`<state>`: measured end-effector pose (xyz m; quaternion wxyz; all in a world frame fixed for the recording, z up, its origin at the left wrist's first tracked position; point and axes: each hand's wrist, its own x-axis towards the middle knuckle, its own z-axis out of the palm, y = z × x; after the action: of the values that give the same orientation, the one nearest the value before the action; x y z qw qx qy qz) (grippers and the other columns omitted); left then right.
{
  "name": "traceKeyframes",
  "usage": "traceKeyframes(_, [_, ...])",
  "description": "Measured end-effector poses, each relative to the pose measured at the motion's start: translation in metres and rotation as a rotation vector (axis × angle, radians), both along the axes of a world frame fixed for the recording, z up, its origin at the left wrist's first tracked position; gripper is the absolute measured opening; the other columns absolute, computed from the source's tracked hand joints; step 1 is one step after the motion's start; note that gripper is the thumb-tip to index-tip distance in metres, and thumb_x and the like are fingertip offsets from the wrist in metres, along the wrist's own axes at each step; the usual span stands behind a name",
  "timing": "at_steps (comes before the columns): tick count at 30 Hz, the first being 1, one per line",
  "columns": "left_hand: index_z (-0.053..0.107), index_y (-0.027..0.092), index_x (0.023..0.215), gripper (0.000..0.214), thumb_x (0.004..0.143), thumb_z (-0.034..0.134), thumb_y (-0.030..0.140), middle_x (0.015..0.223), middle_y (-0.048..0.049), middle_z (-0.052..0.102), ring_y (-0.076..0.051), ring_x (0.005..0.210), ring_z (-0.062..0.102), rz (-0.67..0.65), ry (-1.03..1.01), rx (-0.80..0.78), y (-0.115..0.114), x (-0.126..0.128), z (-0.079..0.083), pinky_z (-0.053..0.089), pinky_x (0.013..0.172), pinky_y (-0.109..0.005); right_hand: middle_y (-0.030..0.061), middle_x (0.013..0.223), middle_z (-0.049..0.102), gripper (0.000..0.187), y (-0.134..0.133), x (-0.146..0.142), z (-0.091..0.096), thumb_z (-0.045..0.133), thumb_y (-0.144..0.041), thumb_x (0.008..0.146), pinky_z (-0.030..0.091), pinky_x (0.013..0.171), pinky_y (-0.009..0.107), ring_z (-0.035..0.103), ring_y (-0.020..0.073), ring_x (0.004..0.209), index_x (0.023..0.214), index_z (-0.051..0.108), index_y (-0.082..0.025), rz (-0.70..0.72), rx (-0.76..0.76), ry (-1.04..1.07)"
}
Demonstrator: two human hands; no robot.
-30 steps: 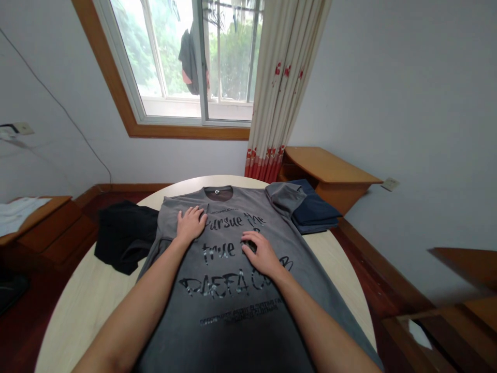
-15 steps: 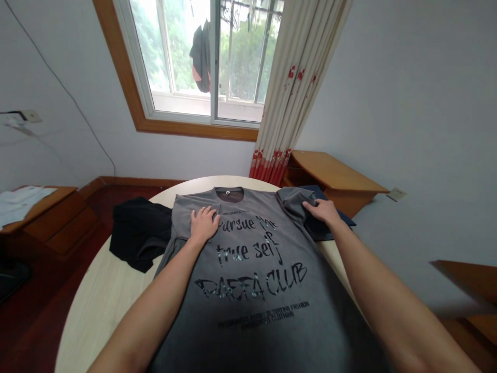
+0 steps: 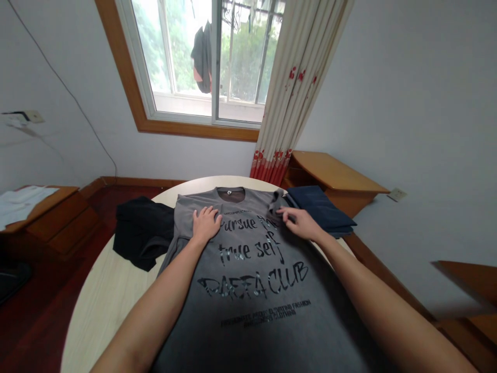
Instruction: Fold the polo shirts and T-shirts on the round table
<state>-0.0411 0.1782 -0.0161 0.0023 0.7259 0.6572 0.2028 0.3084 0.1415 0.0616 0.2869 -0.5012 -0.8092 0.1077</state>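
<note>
A grey T-shirt (image 3: 256,280) with black lettering lies front up on the table, its collar at the far edge. My left hand (image 3: 207,223) rests flat with fingers spread on the left sleeve, which is turned in over the chest. At the opposite shoulder, my right hand (image 3: 300,223) pinches the other sleeve (image 3: 276,204), bunched and folded inward over the print. Part of that sleeve is hidden by my fingers. The shirt's lower end runs out of view toward me.
On the round pale table (image 3: 101,300), a crumpled black garment (image 3: 142,233) lies to the left. Folded dark blue clothes (image 3: 322,207) sit at the right edge. Beyond stand a wooden cabinet (image 3: 337,173), a curtain (image 3: 287,119) and a window. White cloth (image 3: 23,202) covers furniture at far left.
My right hand has moved left, carrying the right sleeve inward over the shirt front and uncovering the dark blue clothes. My left hand has stayed in place on the shirt.
</note>
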Motion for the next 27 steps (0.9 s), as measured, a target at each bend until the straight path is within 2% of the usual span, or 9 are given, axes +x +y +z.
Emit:
traceKeyframes(1, [0.065, 0.027, 0.132, 0.044, 0.100, 0.041, 0.044, 0.150, -0.0065, 0.054, -0.029, 0.142, 0.042, 0.000, -0.001, -0.001, 0.000, 0.000, 0.000, 0.020, 0.121, -0.056, 0.0072, 0.111, 0.075, 0.013, -0.002, -0.006, -0.005, 0.054, -0.010, 0.073, 0.047, 0.100, 0.031, 0.066, 0.0227, 0.113, 0.072, 0.061, -0.021, 0.065, -0.081, -0.083])
traceKeyframes(2, [0.065, 0.027, 0.132, 0.044, 0.100, 0.041, 0.044, 0.150, -0.0064, 0.054, -0.029, 0.142, 0.042, 0.000, -0.002, -0.004, 0.000, 0.000, 0.000, 0.020, 0.121, -0.056, 0.0065, 0.107, 0.076, 0.013, -0.001, -0.009, -0.010, 0.056, -0.011, 0.074, 0.048, 0.097, 0.030, 0.068, 0.0221, 0.109, 0.076, 0.064, -0.021, 0.064, -0.136, -0.154])
traceKeyframes(6, [0.066, 0.027, 0.131, 0.044, 0.099, 0.042, 0.044, 0.149, -0.0065, 0.054, -0.029, 0.142, 0.042, -0.006, -0.009, -0.007, 0.000, 0.000, 0.000, 0.021, 0.120, -0.056, 0.0079, 0.099, 0.076, 0.019, 0.022, -0.008, -0.021, 0.056, -0.022, 0.086, 0.049, 0.088, 0.028, 0.070, 0.0216, 0.095, 0.091, 0.073, -0.019, -0.237, -0.172, -0.326])
traceKeyframes(10, [0.066, 0.028, 0.131, 0.043, 0.099, 0.042, 0.043, 0.149, -0.0060, 0.054, -0.029, 0.142, 0.042, -0.002, -0.011, -0.006, 0.000, 0.000, 0.001, 0.021, 0.121, -0.056, 0.0109, 0.113, 0.075, 0.029, 0.061, -0.006, -0.019, 0.052, -0.021, 0.091, 0.048, 0.092, 0.026, 0.068, 0.0225, 0.106, 0.103, 0.077, -0.017, -0.369, -0.178, -0.405])
traceKeyframes(15, [0.067, 0.028, 0.130, 0.042, 0.099, 0.042, 0.043, 0.149, -0.0061, 0.055, -0.029, 0.142, 0.043, -0.002, -0.019, -0.002, 0.000, 0.000, 0.002, 0.022, 0.120, -0.056, 0.0146, 0.123, 0.070, 0.038, 0.115, -0.011, -0.009, 0.057, -0.016, 0.085, 0.049, 0.094, 0.032, 0.066, 0.0274, 0.112, 0.119, 0.074, -0.017, -0.464, -0.218, -0.507])
traceKeyframes(18, [0.067, 0.027, 0.129, 0.042, 0.099, 0.043, 0.042, 0.148, -0.0063, 0.056, -0.030, 0.141, 0.044, -0.003, -0.021, 0.006, 0.000, 0.001, 0.002, 0.023, 0.120, -0.057, 0.0175, 0.127, 0.066, 0.046, 0.144, -0.009, -0.005, 0.062, -0.015, 0.082, 0.050, 0.094, 0.038, 0.062, 0.0313, 0.116, 0.126, 0.071, -0.020, -0.472, -0.191, -0.649])
traceKeyframes(22, [0.068, 0.028, 0.128, 0.040, 0.098, 0.044, 0.042, 0.148, -0.0060, 0.056, -0.030, 0.141, 0.044, -0.001, -0.029, 0.007, 0.000, 0.001, 0.002, 0.023, 0.120, -0.057, 0.0188, 0.135, 0.059, 0.053, 0.176, 0.000, -0.006, 0.061, -0.013, 0.083, 0.046, 0.098, 0.042, 0.054, 0.0325, 0.123, 0.136, 0.065, -0.022, -0.415, -0.146, -0.777])
traceKeyframes(27, [0.068, 0.029, 0.128, 0.040, 0.098, 0.045, 0.042, 0.147, -0.0055, 0.056, -0.030, 0.141, 0.044, 0.008, -0.025, 0.010, 0.000, 0.002, 0.001, 0.023, 0.120, -0.057, 0.0146, 0.128, 0.062, 0.039, 0.209, 0.013, -0.007, 0.065, -0.012, 0.080, 0.045, 0.094, 0.037, 0.056, 0.0293, 0.118, 0.115, 0.076, -0.025, -0.304, -0.212, -0.882])
